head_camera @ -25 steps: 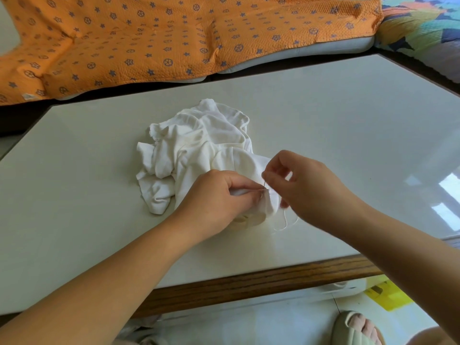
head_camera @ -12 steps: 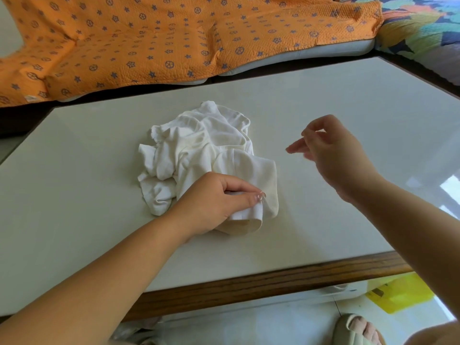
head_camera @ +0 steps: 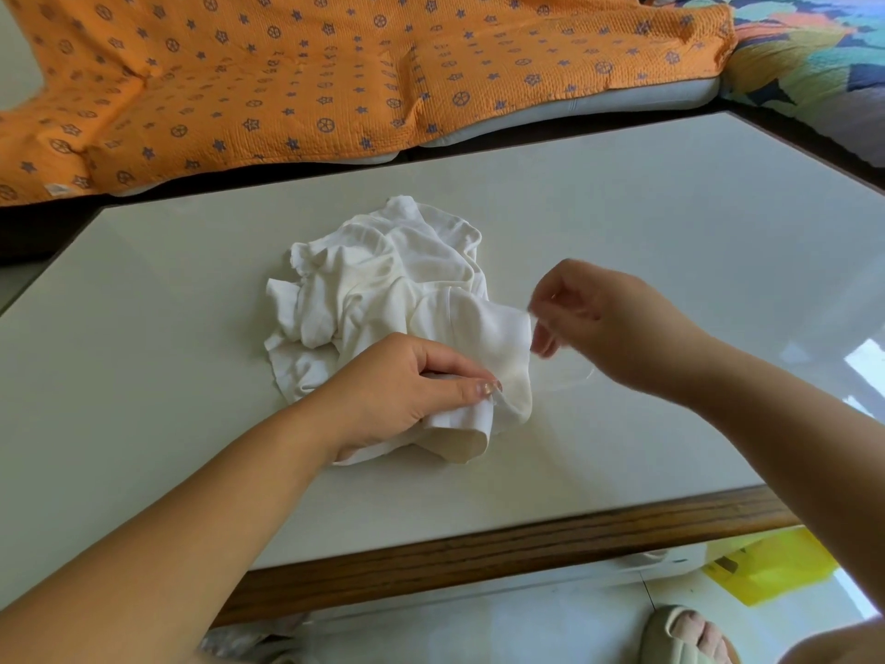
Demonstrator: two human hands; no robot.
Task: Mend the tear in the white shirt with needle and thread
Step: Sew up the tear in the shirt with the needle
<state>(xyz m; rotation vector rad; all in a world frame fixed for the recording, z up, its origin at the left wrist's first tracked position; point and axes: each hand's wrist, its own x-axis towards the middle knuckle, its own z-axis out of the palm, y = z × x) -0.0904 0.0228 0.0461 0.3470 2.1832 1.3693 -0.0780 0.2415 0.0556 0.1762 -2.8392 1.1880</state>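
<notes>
White shirt (head_camera: 383, 299) lies crumpled in a heap near the middle of the pale table (head_camera: 670, 222); near part of it is a folded hem or cuff with an open tube end facing the camera. Left hand (head_camera: 407, 390) rests on the shirt's near side, fingers curled, thumb and forefinger pinching a fold of cloth just beside that cuff; a glittery painted nail shows on the thumb. Right hand (head_camera: 608, 323) hangs just right of the shirt's right edge, above the table, motion-blurred; fingers bent inward with tips close together; cannot tell if they grip anything, needle not discernible in the blur. A thin pale thread (head_camera: 582, 380) loops over the tabletop below the right hand, just beside the shirt. Table has a brown wooden front edge (head_camera: 479, 553). Behind the table: orange quilted blanket (head_camera: 287, 79) printed with blue stars and wheel motifs; small white label (head_camera: 56, 188) at its lower left corner, print too small to read. Colourful patterned fabric (head_camera: 814, 55) at top right. On the floor: yellow bag (head_camera: 776, 567); a foot in a pale slipper (head_camera: 689, 635) at bottom right.
</notes>
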